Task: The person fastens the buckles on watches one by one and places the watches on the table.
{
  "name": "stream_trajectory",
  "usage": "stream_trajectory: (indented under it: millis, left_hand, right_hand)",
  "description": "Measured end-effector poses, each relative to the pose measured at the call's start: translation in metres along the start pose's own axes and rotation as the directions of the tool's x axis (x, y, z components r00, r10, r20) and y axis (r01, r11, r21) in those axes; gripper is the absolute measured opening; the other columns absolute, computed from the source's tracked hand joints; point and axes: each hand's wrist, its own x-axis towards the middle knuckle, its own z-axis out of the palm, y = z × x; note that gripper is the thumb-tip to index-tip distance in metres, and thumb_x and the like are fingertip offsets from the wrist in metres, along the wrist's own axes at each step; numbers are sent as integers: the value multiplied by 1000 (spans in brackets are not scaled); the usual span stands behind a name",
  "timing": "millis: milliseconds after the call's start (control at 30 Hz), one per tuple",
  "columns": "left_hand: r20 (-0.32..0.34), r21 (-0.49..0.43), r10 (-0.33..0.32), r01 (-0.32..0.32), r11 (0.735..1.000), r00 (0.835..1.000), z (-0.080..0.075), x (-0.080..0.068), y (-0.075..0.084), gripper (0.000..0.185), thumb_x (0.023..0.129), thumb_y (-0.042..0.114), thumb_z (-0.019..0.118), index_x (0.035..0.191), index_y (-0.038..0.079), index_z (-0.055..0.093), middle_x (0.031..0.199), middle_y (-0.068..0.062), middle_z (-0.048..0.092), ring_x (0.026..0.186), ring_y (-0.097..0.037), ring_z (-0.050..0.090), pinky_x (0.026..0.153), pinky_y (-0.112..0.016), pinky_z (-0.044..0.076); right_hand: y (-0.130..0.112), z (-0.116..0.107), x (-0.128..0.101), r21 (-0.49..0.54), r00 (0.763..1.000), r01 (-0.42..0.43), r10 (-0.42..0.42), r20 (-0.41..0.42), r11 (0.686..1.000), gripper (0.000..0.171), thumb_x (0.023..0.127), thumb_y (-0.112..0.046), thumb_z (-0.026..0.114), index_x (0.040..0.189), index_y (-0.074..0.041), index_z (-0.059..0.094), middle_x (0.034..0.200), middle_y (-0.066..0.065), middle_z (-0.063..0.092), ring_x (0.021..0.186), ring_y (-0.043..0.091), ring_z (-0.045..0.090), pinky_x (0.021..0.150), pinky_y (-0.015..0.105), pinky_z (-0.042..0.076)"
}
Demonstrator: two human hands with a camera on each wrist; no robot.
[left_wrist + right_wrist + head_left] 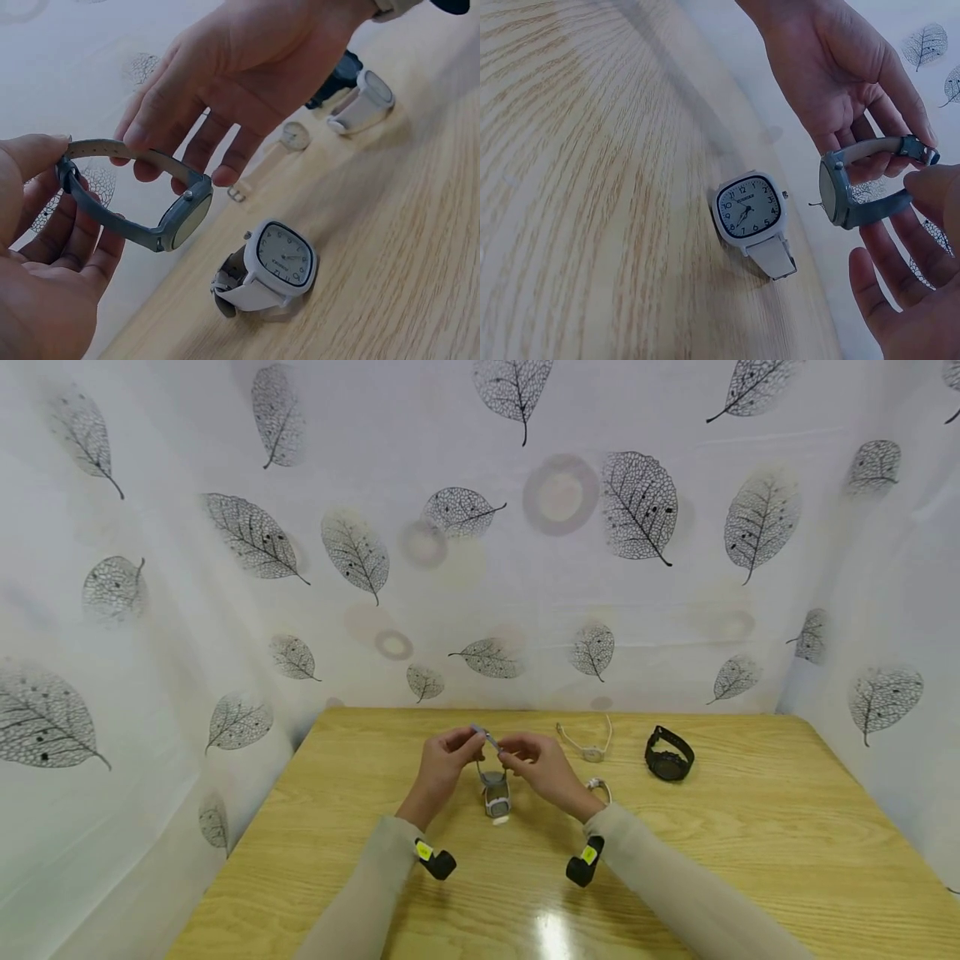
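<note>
Between both hands, raised over the table, is a grey-blue wristwatch [187,216] with its strap closed in a loop. My left hand [441,770] pinches the strap at the buckle between thumb and fingers. From the other side, my right hand [549,770] pinches the strap with thumb and fingertips. In the left wrist view the dial faces away to the lower right. Just below the held watch, a white square-faced wristwatch [748,208] stands on the table, its dial tilted up and its strap looped behind.
Further back on the wooden table [750,843] lie a slim pale watch [592,753] with its strap spread and a black watch [669,766]. Another white watch [600,785] sits beside my right wrist, partly hidden. A leaf-patterned curtain [540,577] encloses the back and sides.
</note>
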Motion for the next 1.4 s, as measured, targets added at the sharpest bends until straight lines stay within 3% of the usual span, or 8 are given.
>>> stream_trajectory:
  millis: [100, 333, 467, 700, 867, 1100, 1300, 1400]
  left_hand:
    - [23, 15, -8, 7, 1000, 1000, -1, 0, -1, 29, 97, 15, 74, 116, -6, 71, 110, -19, 72, 89, -19, 70, 85, -30, 59]
    - [65, 57, -28, 24, 998, 997, -1, -1, -2, 27, 97, 18, 75, 113, -3, 72, 110, -23, 70, 86, -21, 66, 83, -30, 59]
    - [63, 57, -29, 25, 998, 998, -2, -1, -5, 23, 97, 13, 74, 111, -6, 71, 106, -26, 69, 81, -17, 65, 79, -29, 59]
    - [52, 46, -30, 28, 999, 998, -3, -2, -11, 25, 96, 12, 75, 113, -5, 73, 108, -27, 70, 82, -19, 67, 79, -29, 59]
    - [16, 16, -30, 30, 999, 999, -2, -2, -13, 24, 96, 16, 76, 112, -2, 75, 111, -29, 69, 83, -17, 68, 82, -30, 59]
    - [-21, -34, -8, 8, 999, 1000, -1, -5, -15, 27, 96, 17, 76, 112, -5, 74, 95, -7, 74, 87, -22, 70, 81, -31, 60]
    - [-12, -23, 2, -2, 1000, 1000, -1, -3, -16, 25, 95, 13, 76, 110, -7, 73, 102, -14, 74, 85, -17, 68, 79, -29, 60]
    - [2, 13, 8, -8, 1000, 1000, 0, -4, -14, 23, 95, 12, 76, 109, -7, 73, 98, -11, 74, 82, -15, 67, 78, -27, 59]
  right_hand:
    - [4, 0, 1, -26, 1000, 2, -2, 0, 1000, 25, 100, -18, 70, 122, -7, 73, 111, 15, 74, 93, 35, 72, 75, 36, 61]
    - [9, -1, -1, -63, 1000, 7, -7, -3, 998, 24, 100, -14, 69, 123, -7, 73, 115, 21, 72, 96, 33, 71, 77, 34, 60]
    - [10, -1, -2, -65, 1000, 14, -14, -5, 998, 25, 101, -15, 68, 124, -5, 72, 116, 22, 71, 97, 37, 71, 78, 34, 60]
    - [9, -2, -2, -98, 1000, -2, 2, -4, 995, 28, 102, -21, 67, 126, -6, 72, 119, 17, 72, 97, 28, 71, 80, 34, 59]
    - [10, -3, -3, -85, 1000, -24, 25, 10, 996, 25, 103, -21, 66, 125, -12, 73, 121, 17, 71, 101, 34, 70, 80, 35, 59]
    - [10, -2, -4, -79, 1000, -23, 23, -1, 997, 27, 102, -22, 68, 125, -9, 72, 120, 19, 71, 100, 37, 70, 77, 32, 60]
    - [13, -1, -4, -84, 1000, 2, -2, -2, 996, 28, 101, -22, 68, 125, -6, 73, 118, 20, 72, 98, 31, 71, 80, 34, 60]
    - [14, 0, -4, -84, 1000, 7, -7, -5, 996, 27, 101, -22, 69, 124, -9, 74, 118, 18, 72, 97, 25, 71, 81, 34, 60]
